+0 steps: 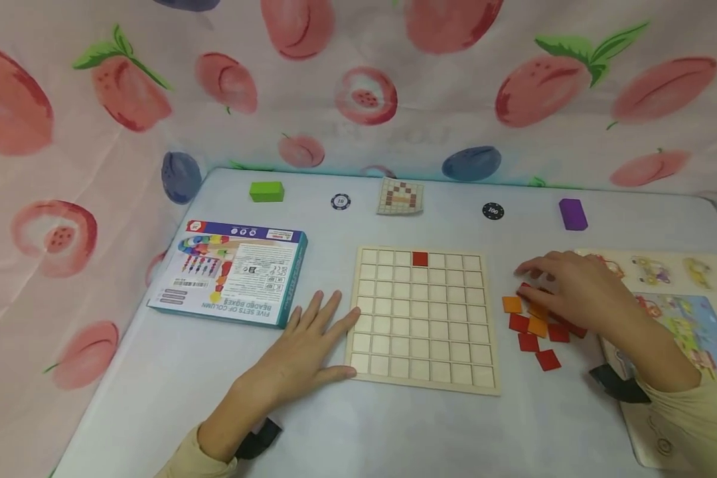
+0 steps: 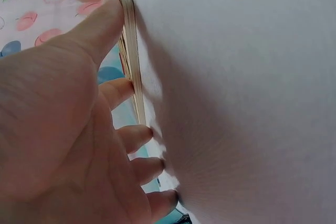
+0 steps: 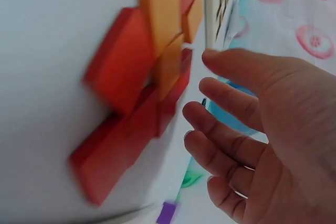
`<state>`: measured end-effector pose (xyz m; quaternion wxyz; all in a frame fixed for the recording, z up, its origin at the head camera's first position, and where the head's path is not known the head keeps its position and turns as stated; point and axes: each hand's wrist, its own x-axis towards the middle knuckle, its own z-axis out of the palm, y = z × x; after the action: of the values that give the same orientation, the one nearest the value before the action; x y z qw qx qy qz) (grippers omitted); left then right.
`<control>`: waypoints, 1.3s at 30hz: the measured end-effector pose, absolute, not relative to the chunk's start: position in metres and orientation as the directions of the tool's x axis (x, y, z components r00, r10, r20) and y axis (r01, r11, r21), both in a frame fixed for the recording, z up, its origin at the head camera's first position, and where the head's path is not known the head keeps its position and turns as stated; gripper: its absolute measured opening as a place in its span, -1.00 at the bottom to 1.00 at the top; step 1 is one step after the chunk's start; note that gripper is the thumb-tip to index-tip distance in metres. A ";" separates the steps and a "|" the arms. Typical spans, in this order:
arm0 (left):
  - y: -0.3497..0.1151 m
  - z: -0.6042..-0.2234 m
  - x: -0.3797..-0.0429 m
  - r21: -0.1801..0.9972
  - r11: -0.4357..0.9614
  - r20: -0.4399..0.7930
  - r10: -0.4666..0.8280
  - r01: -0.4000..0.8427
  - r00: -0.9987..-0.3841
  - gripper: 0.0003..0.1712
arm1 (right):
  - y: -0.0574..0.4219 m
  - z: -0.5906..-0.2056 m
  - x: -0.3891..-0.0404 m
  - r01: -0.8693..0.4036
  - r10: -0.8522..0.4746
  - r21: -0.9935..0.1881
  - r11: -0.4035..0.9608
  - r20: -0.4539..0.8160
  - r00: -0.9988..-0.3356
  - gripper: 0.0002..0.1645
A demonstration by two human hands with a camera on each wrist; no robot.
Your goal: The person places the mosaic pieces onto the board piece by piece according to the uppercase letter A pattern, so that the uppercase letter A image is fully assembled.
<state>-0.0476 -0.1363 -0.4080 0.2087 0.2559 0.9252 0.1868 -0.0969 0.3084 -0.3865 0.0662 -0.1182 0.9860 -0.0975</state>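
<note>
A square wooden grid board [image 1: 424, 386] lies flat on the table, with one red tile [image 1: 420, 259] in its far row. My left hand [image 1: 301, 352] rests with spread fingers at the board's left edge; the left wrist view shows the thumb [image 2: 107, 22] against that edge. To the right of the board lies a loose cluster of red tiles [image 1: 548, 360] and orange tiles [image 1: 512, 305], partly covered by my right hand [image 1: 585, 292] in the head view. In the right wrist view, its loosely bent fingers [image 3: 202, 119] hold nothing and are apart from the tiles.
At left lies a bead-set box [image 1: 263, 272]. Along the back are a green block [image 1: 267, 192], a "10" chip [image 1: 340, 202], a pattern card [image 1: 399, 197], a "100" chip [image 1: 493, 211] and a purple block [image 1: 573, 214]. A picture board [image 1: 639, 438] lies under the right forearm.
</note>
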 end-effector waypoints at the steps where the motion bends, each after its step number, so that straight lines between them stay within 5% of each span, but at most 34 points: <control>1: -0.137 -0.408 -0.047 0.454 0.799 -0.290 0.551 0.394 -0.782 -0.02 | 0.312 -0.388 -0.095 -0.218 -0.245 -0.207 0.954 -0.113 -0.963 -0.56; 39: -0.137 -0.408 -0.047 0.449 0.800 -0.287 0.552 0.399 -0.783 0.00 | 0.304 -0.392 -0.094 -0.258 -0.264 -0.175 0.950 -0.015 -0.964 -0.52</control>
<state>-0.0469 -0.1369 -0.4078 0.2066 0.2566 0.9258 0.1853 -0.0938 0.3044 -0.3925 0.0189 -0.1323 0.9873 -0.0859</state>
